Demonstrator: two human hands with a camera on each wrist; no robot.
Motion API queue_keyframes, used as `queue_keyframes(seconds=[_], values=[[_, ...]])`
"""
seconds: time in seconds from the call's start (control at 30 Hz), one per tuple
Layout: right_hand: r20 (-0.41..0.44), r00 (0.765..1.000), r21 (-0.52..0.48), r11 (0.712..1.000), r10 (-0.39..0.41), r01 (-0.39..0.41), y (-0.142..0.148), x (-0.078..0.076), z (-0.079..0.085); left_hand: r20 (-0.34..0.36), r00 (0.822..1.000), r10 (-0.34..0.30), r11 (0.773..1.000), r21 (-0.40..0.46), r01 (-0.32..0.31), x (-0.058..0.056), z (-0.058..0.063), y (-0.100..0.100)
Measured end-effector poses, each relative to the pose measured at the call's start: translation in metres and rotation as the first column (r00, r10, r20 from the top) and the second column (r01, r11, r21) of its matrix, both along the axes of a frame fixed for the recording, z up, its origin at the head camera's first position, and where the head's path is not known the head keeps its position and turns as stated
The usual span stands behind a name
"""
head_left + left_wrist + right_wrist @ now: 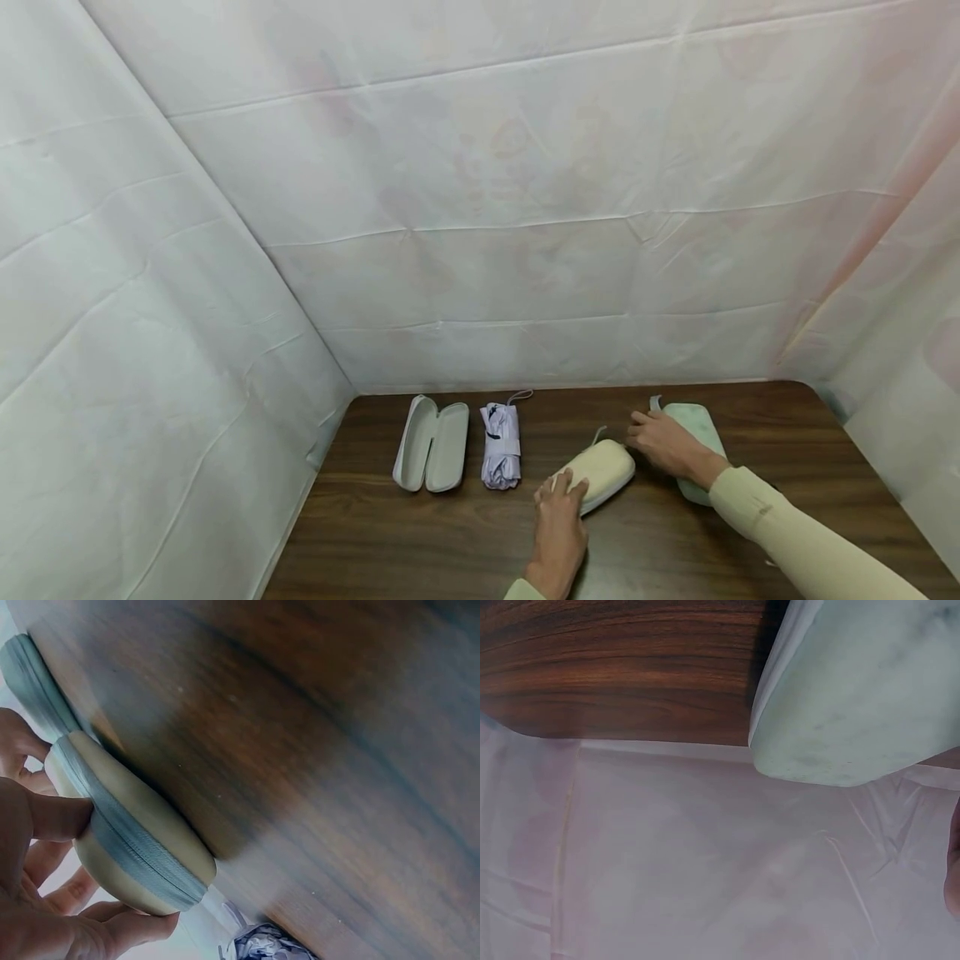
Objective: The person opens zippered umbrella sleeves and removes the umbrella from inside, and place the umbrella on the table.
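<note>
My left hand (560, 533) holds the near end of a cream zippered case (602, 467) lying at a slant on the table. Around its side runs a grey-blue zip band (127, 836), closed along the stretch that shows. The left wrist view has the thumb against this band and the fingers beyond the case. My right hand (666, 442) is at the far end of the case, its thumb and a finger pinching there; what sits between the tips is hidden. Under the right wrist lies a mint-green case (697, 427) with a grey strap.
An open pale glasses case (450, 446) lies at the table's left, its two halves spread. Next to it is a folded lilac umbrella (501, 447) with a wrist loop. White sheeting (480, 292) hangs behind the dark wooden table (390, 542) and along both sides.
</note>
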State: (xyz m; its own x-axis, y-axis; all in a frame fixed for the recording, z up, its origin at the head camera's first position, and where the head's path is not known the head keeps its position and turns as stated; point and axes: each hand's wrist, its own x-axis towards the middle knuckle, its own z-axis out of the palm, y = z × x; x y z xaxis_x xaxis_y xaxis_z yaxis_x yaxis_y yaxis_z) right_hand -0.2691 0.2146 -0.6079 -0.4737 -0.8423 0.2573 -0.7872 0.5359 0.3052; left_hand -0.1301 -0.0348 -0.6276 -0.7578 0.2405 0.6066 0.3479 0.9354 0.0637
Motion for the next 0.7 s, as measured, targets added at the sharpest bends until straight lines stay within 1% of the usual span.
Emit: queue_keyframes(seconds=[0.2,0.37,0.7], values=[[-0.044,0.999,0.011,1.0,0.012,-0.011,0.001,0.004,0.002,0.005,1.0,-0.008,1.0,0.022,0.008,0.0,0.0,0.0],[-0.049,0.999,0.02,1.0,0.018,-0.017,0.003,0.008,0.003,0.013,1.0,-0.007,1.0,0.027,0.007,0.001,0.0,0.0],[-0.047,0.998,-0.003,0.999,0.036,-0.036,0.005,0.016,0.004,0.019,1.0,-0.009,1.0,0.028,0.008,0.002,0.0,0.0]])
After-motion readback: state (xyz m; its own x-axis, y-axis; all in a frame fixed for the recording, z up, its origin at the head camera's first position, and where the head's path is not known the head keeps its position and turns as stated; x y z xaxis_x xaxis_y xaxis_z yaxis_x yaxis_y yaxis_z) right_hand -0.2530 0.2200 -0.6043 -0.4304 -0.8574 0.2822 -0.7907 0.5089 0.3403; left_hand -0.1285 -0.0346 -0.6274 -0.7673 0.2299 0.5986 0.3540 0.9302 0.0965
